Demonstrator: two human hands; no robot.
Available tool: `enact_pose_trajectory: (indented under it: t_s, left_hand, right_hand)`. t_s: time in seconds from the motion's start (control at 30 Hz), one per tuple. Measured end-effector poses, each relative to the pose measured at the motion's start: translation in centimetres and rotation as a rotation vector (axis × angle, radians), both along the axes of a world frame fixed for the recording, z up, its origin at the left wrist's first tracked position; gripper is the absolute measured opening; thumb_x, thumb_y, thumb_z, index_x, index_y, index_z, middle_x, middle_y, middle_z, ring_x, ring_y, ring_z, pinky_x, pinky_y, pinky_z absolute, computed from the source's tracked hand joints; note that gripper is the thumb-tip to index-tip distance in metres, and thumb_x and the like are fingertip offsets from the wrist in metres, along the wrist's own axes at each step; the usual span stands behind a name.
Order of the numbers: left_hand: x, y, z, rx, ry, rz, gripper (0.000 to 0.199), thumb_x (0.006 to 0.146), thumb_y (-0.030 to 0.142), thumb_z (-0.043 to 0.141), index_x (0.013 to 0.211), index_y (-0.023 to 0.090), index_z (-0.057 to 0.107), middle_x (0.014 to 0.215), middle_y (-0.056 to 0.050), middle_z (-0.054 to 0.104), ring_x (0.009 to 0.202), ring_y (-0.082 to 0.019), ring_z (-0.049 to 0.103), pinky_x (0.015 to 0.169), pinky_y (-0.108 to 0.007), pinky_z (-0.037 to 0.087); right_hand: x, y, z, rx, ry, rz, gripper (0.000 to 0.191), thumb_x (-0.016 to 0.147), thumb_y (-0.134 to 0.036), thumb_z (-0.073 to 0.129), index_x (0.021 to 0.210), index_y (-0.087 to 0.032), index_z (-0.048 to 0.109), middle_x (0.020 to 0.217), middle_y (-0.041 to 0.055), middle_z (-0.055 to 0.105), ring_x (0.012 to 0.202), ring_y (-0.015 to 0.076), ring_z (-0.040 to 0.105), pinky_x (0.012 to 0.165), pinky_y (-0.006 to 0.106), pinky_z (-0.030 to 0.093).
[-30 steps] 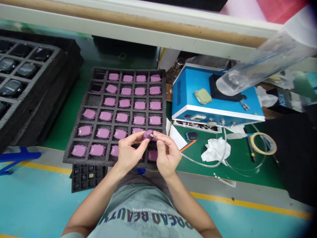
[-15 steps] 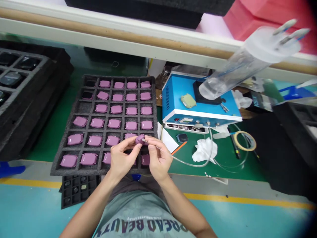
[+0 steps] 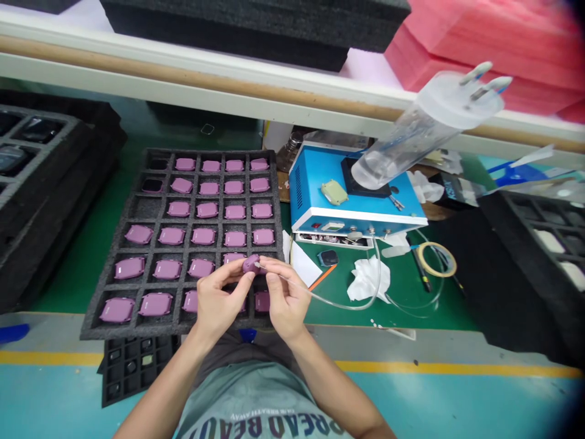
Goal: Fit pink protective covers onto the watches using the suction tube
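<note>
In front of my body my left hand (image 3: pixel 225 299) pinches a purple watch case (image 3: pixel 251 264) between thumb and fingers, tilted on its edge. My right hand (image 3: pixel 289 299) is closed on the end of a clear thin tube (image 3: pixel 338 304), and its tip meets the side of the case. From there the tube loops right and up to the front of a blue machine (image 3: pixel 361 221). Beneath and behind my hands lies a dark grey foam tray (image 3: pixel 147 208) with purple watch cases (image 3: pixel 203 236) in most of its pockets. Two pockets at its far left hold dark-screened pieces.
A clear cylinder (image 3: pixel 397 143) and a pale green watch case (image 3: pixel 334 192) sit on the machine. Right of my hands are a blue watch (image 3: pixel 327 258), crumpled tissue (image 3: pixel 369 278) and a tape roll (image 3: pixel 437 260). Black foam trays (image 3: pixel 41 201) are stacked at left; a shelf edge (image 3: pixel 205 73) runs above.
The view has shifted, so the bench sits slightly lower and further left. Both hands keep their hold, with the tube tip still at the watch case.
</note>
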State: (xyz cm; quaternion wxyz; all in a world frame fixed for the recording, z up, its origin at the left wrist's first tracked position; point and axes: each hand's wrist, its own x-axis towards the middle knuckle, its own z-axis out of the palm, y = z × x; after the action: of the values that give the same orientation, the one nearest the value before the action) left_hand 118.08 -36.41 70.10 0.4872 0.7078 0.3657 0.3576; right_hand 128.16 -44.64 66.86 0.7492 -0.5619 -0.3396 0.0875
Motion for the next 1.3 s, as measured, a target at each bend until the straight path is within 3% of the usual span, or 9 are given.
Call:
enact_pose_trajectory:
  t_s: [1.3]
  left_hand:
    - [-0.03,0.05,-0.15,0.010,0.001,-0.011,0.024,0.085,0.025,0.078,0.107,0.016,0.082,0.094,-0.005,0.084,0.080,-0.019,0.081,0.079,-0.026,0.068]
  right_hand:
    - [0.02,-0.01,0.10,0.010,0.028,0.022,0.019,0.101,-0.018,0.062,0.108,-0.025,0.077,0.107,0.0054,0.082,0.107,0.0183,0.077,0.100,0.037,0.064]
